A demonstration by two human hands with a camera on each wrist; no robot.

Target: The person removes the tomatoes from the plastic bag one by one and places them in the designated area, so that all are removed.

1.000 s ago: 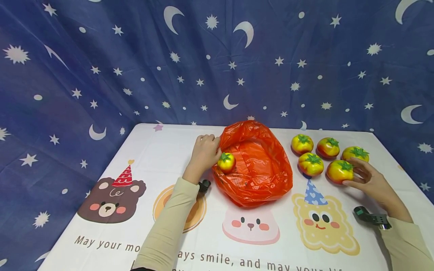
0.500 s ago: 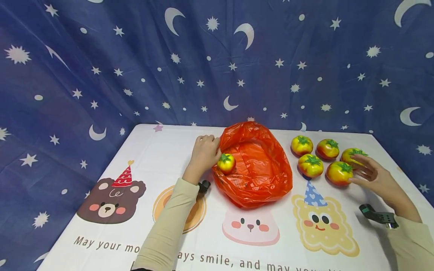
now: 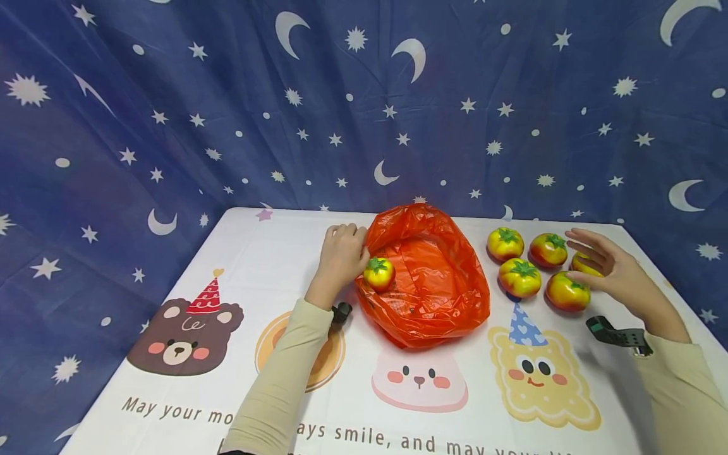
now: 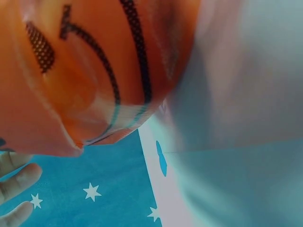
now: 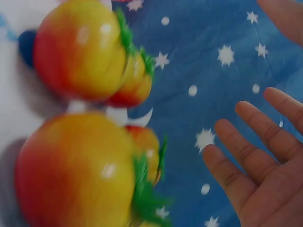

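My left hand [image 3: 343, 254] pinches the left rim of a red plastic bag [image 3: 435, 278], whose mouth stands wide. In the left wrist view, fingers [image 4: 21, 182] show below the edge of the bag [image 4: 80, 94]. A yellow-and-red toy tomato [image 3: 379, 274] with a green leafy top lies inside at the left. My right hand [image 3: 628, 278] is spread with nothing in it. It hovers just over the front right toy tomato [image 3: 567, 292] and partly hides another tomato [image 3: 586, 264] behind. In the right wrist view, its straight fingers [image 5: 255, 161] are apart from the tomatoes.
More toy tomatoes stand right of the bag: one at the back [image 3: 505, 244], one beside it [image 3: 548, 250], and one in front [image 3: 520, 277]. A white printed tablecloth [image 3: 284, 253] covers the table. Behind the table hangs a blue curtain [image 3: 318, 151] with stars and moons.
My right hand draws back from the front right tomato, then rises and swings left above it, fingers straighter. The left hand and the bag stay in place.
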